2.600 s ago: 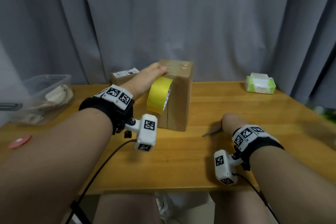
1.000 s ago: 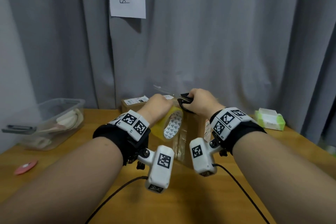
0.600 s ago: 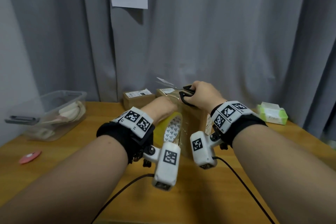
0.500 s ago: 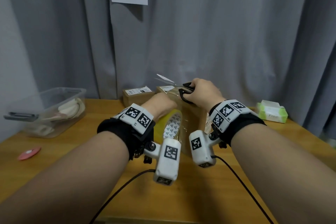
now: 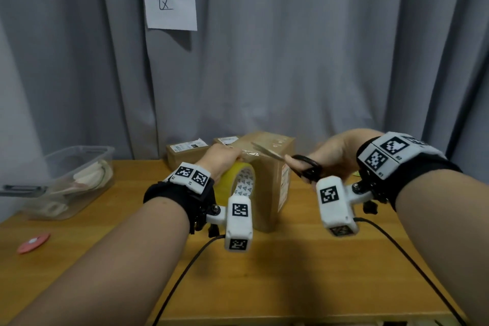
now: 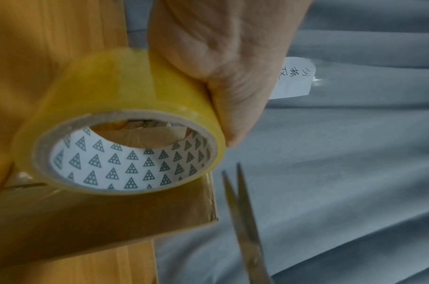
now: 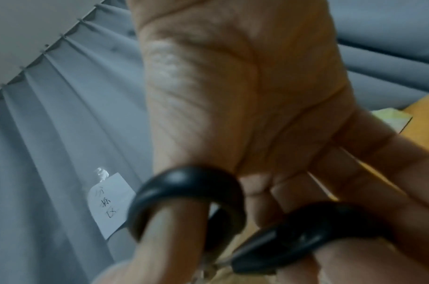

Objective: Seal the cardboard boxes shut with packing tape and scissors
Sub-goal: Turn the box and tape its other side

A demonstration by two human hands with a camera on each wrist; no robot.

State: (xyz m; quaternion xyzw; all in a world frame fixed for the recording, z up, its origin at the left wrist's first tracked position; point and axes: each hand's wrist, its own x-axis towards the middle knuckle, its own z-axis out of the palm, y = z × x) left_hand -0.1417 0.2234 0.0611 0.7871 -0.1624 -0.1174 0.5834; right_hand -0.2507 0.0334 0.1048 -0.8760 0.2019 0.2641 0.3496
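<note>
Tape roll (image 5: pixel 232 180) gripped, scissors (image 5: pixel 291 164) prob. shut.

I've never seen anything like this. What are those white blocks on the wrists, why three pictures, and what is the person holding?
No machine here: a person works bare-handed, wearing cameras. The white blocks are wrist cameras. One picture comes from a head camera, the other two look along each hand. The left hand holds a yellow tape roll against a cardboard box on the wooden table. The right hand has its fingers through the black handles of scissors, blades nearly closed, over the box. Also on the table: a smaller box, a plastic bin, a red disc.
</note>
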